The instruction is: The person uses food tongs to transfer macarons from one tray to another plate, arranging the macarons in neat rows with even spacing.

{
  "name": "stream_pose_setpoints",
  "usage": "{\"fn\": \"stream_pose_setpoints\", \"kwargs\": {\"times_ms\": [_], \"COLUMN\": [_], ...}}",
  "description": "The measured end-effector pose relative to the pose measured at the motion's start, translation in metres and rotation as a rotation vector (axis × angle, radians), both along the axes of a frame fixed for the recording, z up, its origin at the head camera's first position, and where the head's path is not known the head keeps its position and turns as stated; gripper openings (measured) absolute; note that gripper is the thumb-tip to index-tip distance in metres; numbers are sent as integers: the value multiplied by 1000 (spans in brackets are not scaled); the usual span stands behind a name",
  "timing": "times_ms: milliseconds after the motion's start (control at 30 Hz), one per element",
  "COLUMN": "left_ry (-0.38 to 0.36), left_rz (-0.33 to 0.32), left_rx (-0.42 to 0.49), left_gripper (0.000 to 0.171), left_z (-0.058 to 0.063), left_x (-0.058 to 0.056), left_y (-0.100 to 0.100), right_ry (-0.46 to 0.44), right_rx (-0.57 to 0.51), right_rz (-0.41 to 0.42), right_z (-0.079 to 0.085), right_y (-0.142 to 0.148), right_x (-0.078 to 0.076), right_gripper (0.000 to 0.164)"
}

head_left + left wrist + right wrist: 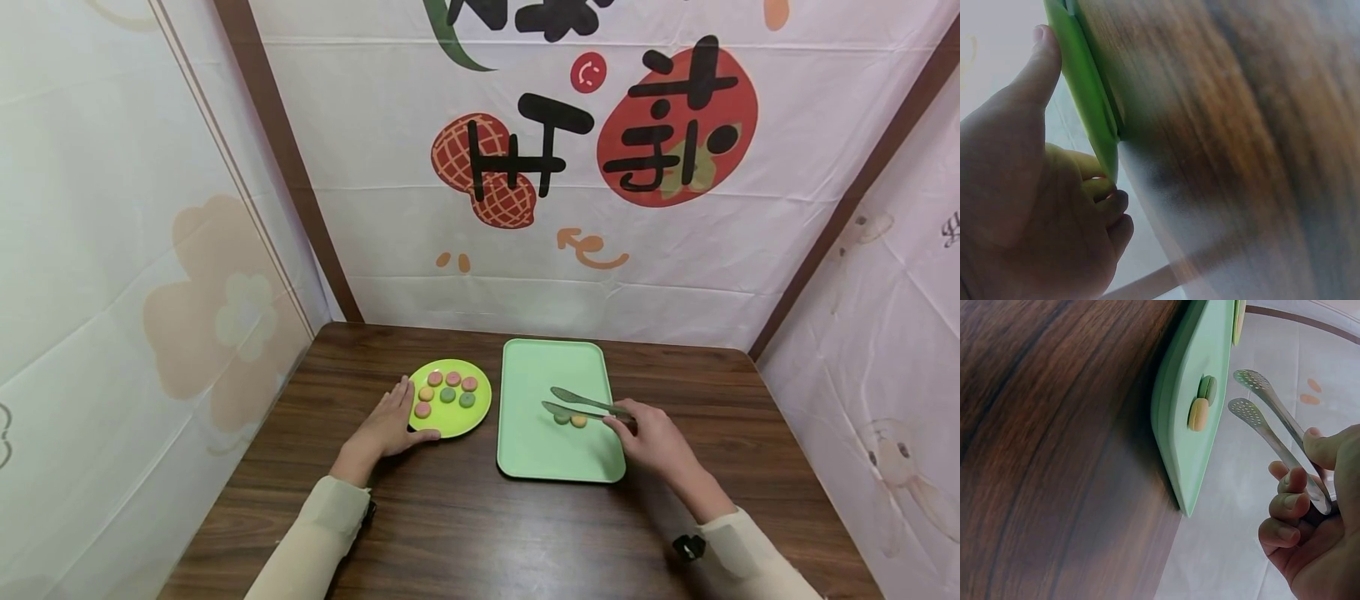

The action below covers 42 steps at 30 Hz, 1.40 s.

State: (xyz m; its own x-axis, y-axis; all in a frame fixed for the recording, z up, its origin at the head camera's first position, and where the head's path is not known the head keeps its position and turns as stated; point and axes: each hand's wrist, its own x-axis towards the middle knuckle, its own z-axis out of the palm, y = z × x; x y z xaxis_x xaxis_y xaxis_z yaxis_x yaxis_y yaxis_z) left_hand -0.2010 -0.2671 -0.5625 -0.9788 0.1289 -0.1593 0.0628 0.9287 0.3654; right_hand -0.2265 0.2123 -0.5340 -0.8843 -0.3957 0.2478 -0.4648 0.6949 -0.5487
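My left hand (390, 421) rests at the left side of a yellow-green plate (450, 425), its fingers and thumb spread and touching the rim. Several pink, green and yellow macarons lie on that plate. In my right hand (656, 437) is a pair of metal tongs (1272, 402), pinched between thumb and fingers. Their perforated tips are apart, with nothing between them, over a pale green tray (540, 454). A green macaron (1208, 390) and a yellow macaron (1198, 415) lie side by side on the tray, just under the tongs in the head view.
Plate and tray stand side by side on a dark wooden table (450, 517), with a narrow gap between them. Printed white cloth (375, 208) hangs behind the table and on both sides. Each wrist carries a small black device.
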Motion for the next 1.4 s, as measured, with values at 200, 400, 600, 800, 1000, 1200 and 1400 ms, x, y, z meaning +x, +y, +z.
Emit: {"fn": "stream_pose_setpoints", "kwargs": {"times_ms": [200, 400, 600, 800, 1000, 1200, 1400], "left_ry": [-4, 1, -5, -8, -13, -25, -19], "left_rz": [0, -2, -1, 1, -2, -1, 0], "left_rx": [-10, -6, -2, -3, -7, -5, 3], "left_gripper": [121, 121, 121, 120, 120, 121, 122], "left_z": [-2, -2, -2, 0, 0, 0, 0], "left_x": [0, 0, 0, 0, 0, -1, 0], "left_y": [0, 0, 0, 0, 0, 0, 0], "right_ry": [-25, -26, -20, -7, -11, -26, -37], "right_rx": [11, 17, 23, 14, 12, 4, 10], "right_rz": [-1, -1, -1, 0, -1, -6, -14], "right_z": [-4, -8, -9, -9, -11, -12, -13], "right_y": [3, 3, 4, 3, 3, 3, 4], "right_x": [0, 0, 1, 2, 2, 2, 1], "right_gripper": [28, 26, 26, 22, 23, 24, 27]}}
